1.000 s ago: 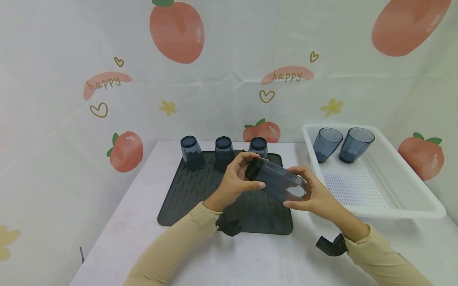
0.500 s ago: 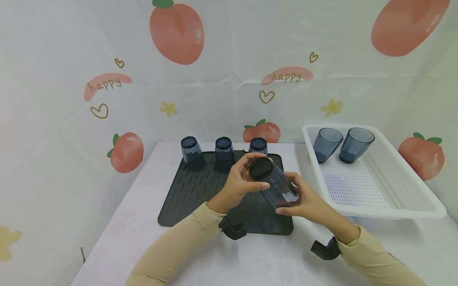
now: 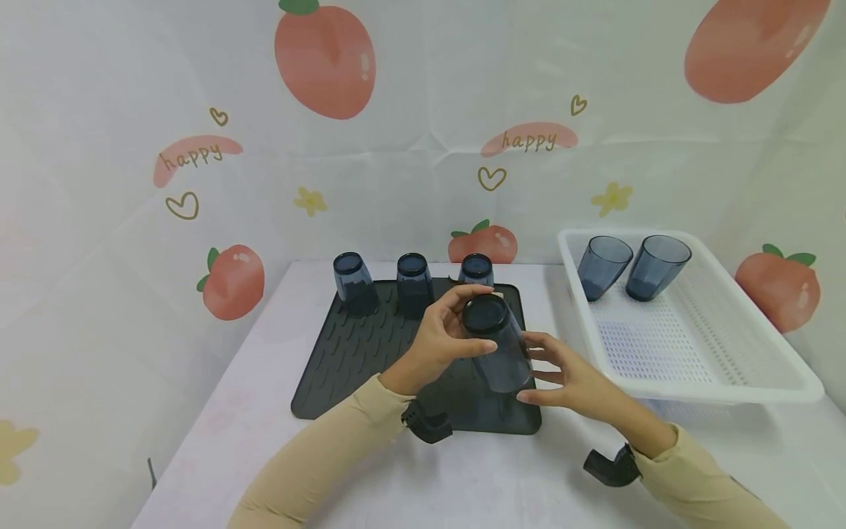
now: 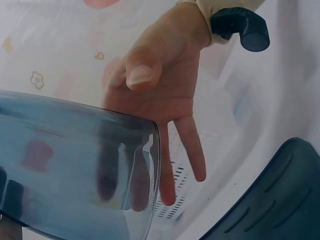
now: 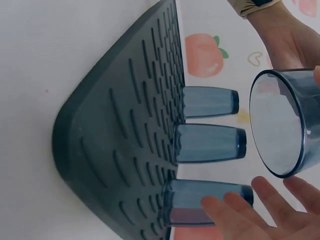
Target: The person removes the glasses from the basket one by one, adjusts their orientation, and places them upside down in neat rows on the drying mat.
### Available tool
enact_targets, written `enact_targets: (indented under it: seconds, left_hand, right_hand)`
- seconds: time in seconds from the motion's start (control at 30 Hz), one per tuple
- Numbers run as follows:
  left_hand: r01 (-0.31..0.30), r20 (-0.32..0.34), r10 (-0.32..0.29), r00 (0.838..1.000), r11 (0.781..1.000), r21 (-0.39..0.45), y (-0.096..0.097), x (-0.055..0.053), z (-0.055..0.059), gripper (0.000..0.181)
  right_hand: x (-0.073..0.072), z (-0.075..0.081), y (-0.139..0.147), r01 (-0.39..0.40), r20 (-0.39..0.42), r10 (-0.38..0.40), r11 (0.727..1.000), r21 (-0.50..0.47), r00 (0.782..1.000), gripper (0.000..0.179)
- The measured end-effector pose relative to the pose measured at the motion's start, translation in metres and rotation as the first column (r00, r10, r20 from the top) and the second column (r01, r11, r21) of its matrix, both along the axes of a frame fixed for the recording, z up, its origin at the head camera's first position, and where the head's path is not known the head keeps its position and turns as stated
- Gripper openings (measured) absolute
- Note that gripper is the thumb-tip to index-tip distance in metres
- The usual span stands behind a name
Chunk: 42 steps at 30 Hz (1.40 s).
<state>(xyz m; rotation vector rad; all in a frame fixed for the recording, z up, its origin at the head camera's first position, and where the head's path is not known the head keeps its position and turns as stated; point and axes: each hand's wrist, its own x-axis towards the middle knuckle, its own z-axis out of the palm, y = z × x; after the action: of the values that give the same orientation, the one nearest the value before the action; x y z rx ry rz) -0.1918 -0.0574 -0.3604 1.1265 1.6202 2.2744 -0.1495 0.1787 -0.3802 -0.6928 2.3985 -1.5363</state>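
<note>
My left hand (image 3: 439, 339) grips a blue-tinted drinking glass (image 3: 500, 361) near its thick base, thumb in front. The glass is upside down and slightly tilted, held over the dark ridged drying mat (image 3: 370, 364). Beside its rim is my right hand (image 3: 573, 378), with spread, loosely bent fingers. In the left wrist view those fingers (image 4: 186, 150) extend past the rim, some seen through the glass. The right wrist view looks into the mouth of the glass (image 5: 278, 122), with right fingertips right below the rim.
Three similar glasses stand upside down along the mat's back edge: a left one (image 3: 355, 283), a middle one (image 3: 414, 285) and a right one (image 3: 477, 270). At right, a white perforated basket (image 3: 727, 393) holds two more glasses (image 3: 654, 268). A printed cloth backdrop (image 3: 396, 176) rises behind.
The glass has swung from a sideways tilt to nearly upright, mouth down, in the left hand. The right hand has loosened from the rim end and opened.
</note>
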Motion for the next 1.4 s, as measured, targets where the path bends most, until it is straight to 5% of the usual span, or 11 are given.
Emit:
enact_targets:
  seconds: [0.8,1.4]
  left_hand:
    - [-0.092,0.023,0.093,0.995,0.996,-0.020,-0.017,-0.007,-0.005,0.079]
    - [-0.148,0.034,0.151,0.988,0.987,-0.068,-0.039,-0.008,-0.010,0.069]
  right_hand:
    - [0.003,-0.022,0.003,0.043,0.089,-0.053,0.994,0.103,0.995,0.052]
    - [0.009,-0.029,0.003,-0.035,0.103,0.024,0.993,0.111,0.994,0.037]
